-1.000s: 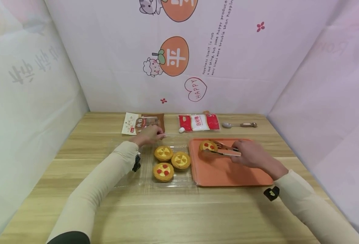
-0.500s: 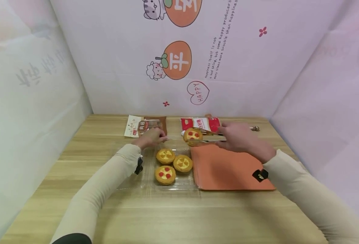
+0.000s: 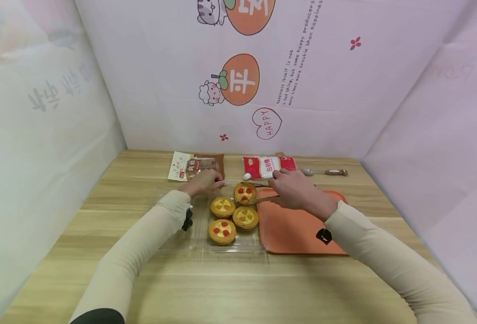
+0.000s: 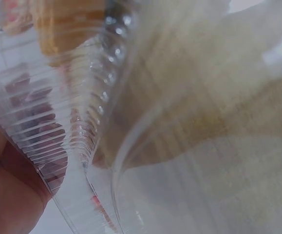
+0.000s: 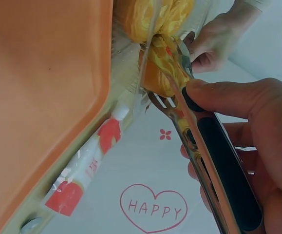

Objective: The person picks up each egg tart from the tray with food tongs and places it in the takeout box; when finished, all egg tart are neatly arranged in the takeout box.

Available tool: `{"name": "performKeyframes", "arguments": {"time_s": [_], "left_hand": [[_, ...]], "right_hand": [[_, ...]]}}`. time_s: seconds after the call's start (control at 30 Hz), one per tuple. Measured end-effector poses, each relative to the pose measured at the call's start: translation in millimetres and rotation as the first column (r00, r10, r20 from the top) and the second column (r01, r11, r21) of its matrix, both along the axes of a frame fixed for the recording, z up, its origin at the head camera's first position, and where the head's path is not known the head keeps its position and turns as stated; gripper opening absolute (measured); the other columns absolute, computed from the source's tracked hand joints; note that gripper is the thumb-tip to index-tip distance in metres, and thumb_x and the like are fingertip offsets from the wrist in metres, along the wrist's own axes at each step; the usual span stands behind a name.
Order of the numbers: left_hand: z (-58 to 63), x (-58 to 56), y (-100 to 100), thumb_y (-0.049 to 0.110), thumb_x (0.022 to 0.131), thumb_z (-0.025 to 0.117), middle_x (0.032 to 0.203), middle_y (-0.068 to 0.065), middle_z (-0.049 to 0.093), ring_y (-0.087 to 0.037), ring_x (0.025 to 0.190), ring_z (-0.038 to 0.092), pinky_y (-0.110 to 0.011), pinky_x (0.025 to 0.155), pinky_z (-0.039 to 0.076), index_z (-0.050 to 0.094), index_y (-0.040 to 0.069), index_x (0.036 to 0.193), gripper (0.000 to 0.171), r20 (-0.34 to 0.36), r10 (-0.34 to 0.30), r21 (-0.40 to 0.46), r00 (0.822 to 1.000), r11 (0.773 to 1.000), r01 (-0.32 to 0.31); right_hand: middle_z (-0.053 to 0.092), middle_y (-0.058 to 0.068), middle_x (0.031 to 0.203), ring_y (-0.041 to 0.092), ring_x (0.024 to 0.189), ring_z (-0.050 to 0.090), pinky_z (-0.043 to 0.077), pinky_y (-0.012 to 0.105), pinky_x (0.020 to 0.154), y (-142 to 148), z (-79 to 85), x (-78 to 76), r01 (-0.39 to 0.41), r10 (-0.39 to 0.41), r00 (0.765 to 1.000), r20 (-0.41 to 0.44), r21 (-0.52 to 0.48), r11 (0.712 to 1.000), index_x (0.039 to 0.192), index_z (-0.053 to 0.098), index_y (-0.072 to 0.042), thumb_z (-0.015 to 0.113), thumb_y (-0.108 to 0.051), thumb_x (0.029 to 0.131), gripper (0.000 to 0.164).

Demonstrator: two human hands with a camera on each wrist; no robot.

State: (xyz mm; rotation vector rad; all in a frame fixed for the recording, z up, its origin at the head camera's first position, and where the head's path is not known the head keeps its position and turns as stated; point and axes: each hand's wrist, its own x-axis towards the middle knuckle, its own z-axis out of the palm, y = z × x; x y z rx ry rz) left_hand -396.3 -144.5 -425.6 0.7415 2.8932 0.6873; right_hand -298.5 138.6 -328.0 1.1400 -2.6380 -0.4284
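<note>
My right hand [image 3: 295, 189] grips metal food tongs [image 5: 211, 156] with dark handle grips. Between the tongs' ends is an egg tart with red dots [image 3: 245, 193], at the back right corner of a clear plastic box [image 3: 238, 247]. Three more tarts stand in the box: a yellow-topped tart [image 3: 223, 207], a second yellow-topped tart [image 3: 246, 217] and a red-dotted tart [image 3: 222, 232]. My left hand [image 3: 206, 182] pinches the back of the box near its hinge; in the left wrist view, fingers show through its ribbed clear wall [image 4: 38, 126].
An orange tray [image 3: 295, 231] lies right of the box, beneath my right forearm. Along the back are a brown and white packet [image 3: 180, 166], a red and white sugar bag [image 3: 267, 166] and a spoon [image 3: 335, 172]. White printed sheets [image 3: 173, 90] wall in the table.
My right hand has lifted the red-dotted tart off the orange tray with the tongs and carried it left to the box. My left hand stays at the box's back edge.
</note>
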Motion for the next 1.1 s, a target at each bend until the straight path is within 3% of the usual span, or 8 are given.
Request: {"name": "performKeyframes", "arguments": {"time_s": [0.37,0.73,1.1], "left_hand": [[0.3,0.2,1.0,0.031,0.1,0.058,0.065,0.003,0.052,-0.01,0.057,0.042,-0.026,0.055,0.034,0.066,0.004,0.082,0.034,0.008,-0.004,0.001,1.0,1.0,0.004],[0.3,0.5,2.2,0.031,0.1,0.058,0.066,0.003,0.053,-0.01,0.057,0.043,-0.025,0.055,0.035,0.066,0.006,0.081,0.032,0.012,-0.004,-0.001,1.0,1.0,0.004],[-0.9,-0.3,1.4,0.031,0.1,0.058,0.065,0.003,0.052,-0.01,0.057,0.043,-0.025,0.055,0.035,0.064,0.008,0.079,0.032,0.006,-0.007,-0.001,1.0,1.0,0.007]], "right_hand": [[0.057,0.002,0.077,0.017,0.067,0.056,0.045,0.031,0.054,-1.2,-2.5,0.5,0.053,-0.054,0.993,0.104,0.012,0.998,0.082,0.066,-0.012,0.079,-0.043,0.081,0.034],[0.054,0.002,0.073,0.017,0.064,0.052,0.044,0.032,0.053,-2.2,-2.1,2.4,0.062,-0.062,0.995,0.078,0.0,0.998,0.078,0.065,-0.012,0.079,-0.046,0.079,0.037],[0.057,0.002,0.078,0.019,0.068,0.054,0.042,0.031,0.054,-2.0,-8.3,2.7,0.058,-0.06,0.997,0.055,0.025,0.998,0.084,0.066,-0.011,0.079,-0.041,0.081,0.032]]}}
